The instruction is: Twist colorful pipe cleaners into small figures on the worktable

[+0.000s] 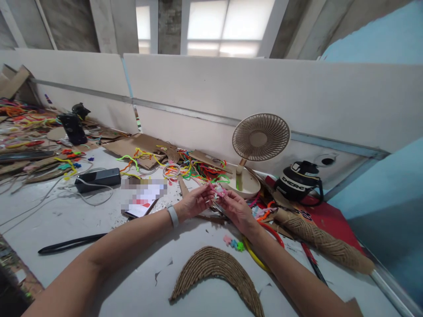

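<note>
A small, thin pink piece with a whitish part (218, 192) is held between the hands, pinched by the fingertips of both the left hand (197, 201) and the right hand (238, 213); its exact shape cannot be told. Nearer than the hands, a brown crescent of ridged, cord-like rows (203, 264) is laid on the white tabletop (132, 277), and small pink, blue and green pieces (234, 243) are clustered just below the right hand. Beyond the hands, a beige round fan (261, 137) is stood beside tangled multicoloured strands (209, 172). Left of the hands, a lit phone (145, 200) and a black rectangular box (99, 179) are placed; to the right, a long roll wound with brown twine (325, 242) is seen.
</note>
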Action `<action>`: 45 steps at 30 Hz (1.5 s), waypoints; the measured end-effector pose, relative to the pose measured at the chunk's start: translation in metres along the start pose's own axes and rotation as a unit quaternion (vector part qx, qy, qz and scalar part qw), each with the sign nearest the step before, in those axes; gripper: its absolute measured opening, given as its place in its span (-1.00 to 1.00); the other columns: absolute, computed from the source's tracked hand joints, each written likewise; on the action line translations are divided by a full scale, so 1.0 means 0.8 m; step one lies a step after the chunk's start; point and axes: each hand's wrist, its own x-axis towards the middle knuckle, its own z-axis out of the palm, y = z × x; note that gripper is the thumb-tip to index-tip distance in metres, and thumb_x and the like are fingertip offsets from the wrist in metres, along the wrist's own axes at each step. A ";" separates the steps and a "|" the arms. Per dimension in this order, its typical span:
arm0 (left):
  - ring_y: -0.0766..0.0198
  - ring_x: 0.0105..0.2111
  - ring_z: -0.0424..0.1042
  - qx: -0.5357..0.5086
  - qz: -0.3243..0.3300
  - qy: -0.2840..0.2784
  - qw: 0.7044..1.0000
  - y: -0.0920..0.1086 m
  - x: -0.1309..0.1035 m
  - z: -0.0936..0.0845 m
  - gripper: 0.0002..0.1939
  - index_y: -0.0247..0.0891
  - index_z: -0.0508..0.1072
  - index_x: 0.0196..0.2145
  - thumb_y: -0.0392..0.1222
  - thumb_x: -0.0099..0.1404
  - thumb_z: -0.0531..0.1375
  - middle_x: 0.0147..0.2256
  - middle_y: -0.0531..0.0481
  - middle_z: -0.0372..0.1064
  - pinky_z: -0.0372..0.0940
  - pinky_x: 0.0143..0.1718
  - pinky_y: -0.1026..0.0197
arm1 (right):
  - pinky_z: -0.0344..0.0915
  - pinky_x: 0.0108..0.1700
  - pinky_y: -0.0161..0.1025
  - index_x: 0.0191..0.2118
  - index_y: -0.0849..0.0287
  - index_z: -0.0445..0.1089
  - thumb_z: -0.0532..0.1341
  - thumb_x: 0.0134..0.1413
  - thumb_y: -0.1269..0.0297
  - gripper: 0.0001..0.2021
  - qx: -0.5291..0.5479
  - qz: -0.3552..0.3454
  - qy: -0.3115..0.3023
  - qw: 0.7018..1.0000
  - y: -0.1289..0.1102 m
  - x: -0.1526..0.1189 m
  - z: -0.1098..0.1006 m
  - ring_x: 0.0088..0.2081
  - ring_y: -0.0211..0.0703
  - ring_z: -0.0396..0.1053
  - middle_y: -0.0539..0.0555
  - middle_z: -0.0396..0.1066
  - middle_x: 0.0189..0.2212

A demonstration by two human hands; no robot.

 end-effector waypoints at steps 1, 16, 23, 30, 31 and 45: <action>0.41 -0.46 0.42 0.000 0.005 0.000 1.000 -0.001 -0.001 0.000 -0.85 -0.36 0.46 -0.28 -0.21 0.26 0.19 -0.45 0.00 0.44 0.30 -0.38 0.38 | 0.30 -0.14 -0.23 -0.45 0.13 0.41 0.43 -0.24 0.23 -0.78 -0.008 -0.002 -0.001 1.000 0.001 0.000 0.000 -0.37 -0.26 0.35 -0.05 0.41 -0.43; 0.35 -0.42 0.47 0.031 -0.022 0.015 0.999 -0.005 -0.005 -0.002 -0.81 -0.35 0.44 -0.24 -0.17 0.29 0.15 -0.42 -0.07 0.47 0.34 -0.38 0.36 | 0.26 -0.17 -0.23 -0.38 0.12 0.34 0.34 -0.11 0.07 -0.74 -0.150 -0.062 0.006 0.987 0.012 -0.002 -0.007 -0.32 -0.21 0.31 -0.04 0.38 -0.42; 0.39 -0.50 0.43 0.034 0.015 0.032 0.999 -0.012 -0.001 -0.007 -0.85 -0.35 0.45 -0.36 -0.19 0.22 0.23 -0.47 -0.03 0.45 0.33 -0.45 0.39 | 0.24 -0.21 -0.27 -0.38 0.11 0.34 0.34 -0.11 0.08 -0.74 -0.147 -0.075 0.018 0.986 0.018 0.000 -0.008 -0.36 -0.24 0.30 -0.05 0.37 -0.43; 0.39 -0.49 0.42 0.031 0.047 0.024 0.998 -0.013 0.001 -0.007 -0.86 -0.36 0.46 -0.36 -0.20 0.18 0.26 -0.47 0.00 0.45 0.32 -0.44 0.40 | 0.25 -0.17 -0.24 -0.36 0.11 0.32 0.34 -0.10 0.09 -0.74 -0.135 -0.059 0.005 0.989 0.022 0.000 -0.009 -0.32 -0.20 0.31 -0.04 0.38 -0.40; 0.40 -0.51 0.40 0.034 0.056 0.020 0.998 -0.014 0.002 -0.009 -0.86 -0.37 0.45 -0.40 -0.22 0.16 0.28 -0.49 0.00 0.44 0.30 -0.45 0.41 | 0.25 -0.17 -0.24 -0.35 0.11 0.33 0.33 -0.08 0.09 -0.75 -0.141 -0.062 0.004 0.988 0.023 -0.001 -0.009 -0.33 -0.21 0.31 -0.05 0.38 -0.41; 0.43 -0.56 0.37 0.056 0.064 0.037 0.996 -0.013 0.002 -0.005 -0.84 -0.38 0.45 -0.43 -0.20 0.17 0.27 -0.54 -0.01 0.40 0.29 -0.47 0.40 | 0.28 -0.13 -0.24 -0.40 0.09 0.36 0.35 -0.12 0.11 -0.77 -0.115 -0.044 -0.008 0.992 0.022 -0.004 -0.002 -0.33 -0.22 0.33 -0.06 0.38 -0.42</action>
